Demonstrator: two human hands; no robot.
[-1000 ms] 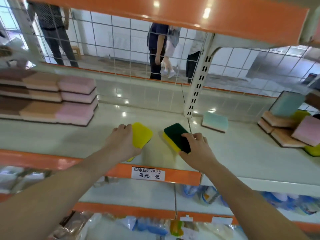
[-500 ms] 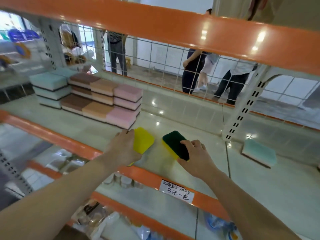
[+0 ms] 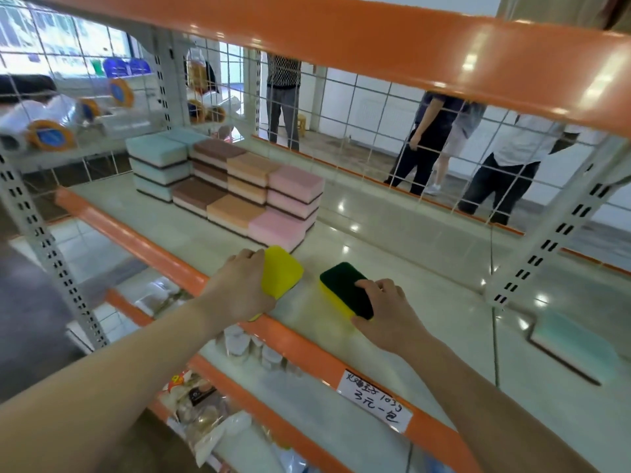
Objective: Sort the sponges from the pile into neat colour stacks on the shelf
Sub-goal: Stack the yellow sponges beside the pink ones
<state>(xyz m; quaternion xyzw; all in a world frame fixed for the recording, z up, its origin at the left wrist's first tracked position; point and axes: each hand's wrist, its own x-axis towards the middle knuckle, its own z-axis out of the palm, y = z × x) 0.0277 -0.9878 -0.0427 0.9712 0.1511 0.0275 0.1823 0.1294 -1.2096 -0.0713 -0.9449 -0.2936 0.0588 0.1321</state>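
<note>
My left hand grips a yellow sponge at the shelf's front edge, yellow side up. My right hand holds a second yellow sponge with its dark green scouring side up, a little to the right of the first. Both sponges sit low over the pale shelf board. Behind and to the left stand neat stacks: teal, brown, orange and pink. A lone teal sponge lies flat at the right.
An orange rail with a handwritten price tag edges the shelf. A white perforated upright stands right of the sponges. A wire grid backs the shelf, with people standing behind it. Packaged goods fill the lower shelves.
The view has swung left, bringing the sorted stacks into sight and losing the pile at the right. Both hands carried their sponges leftward along the front edge.
</note>
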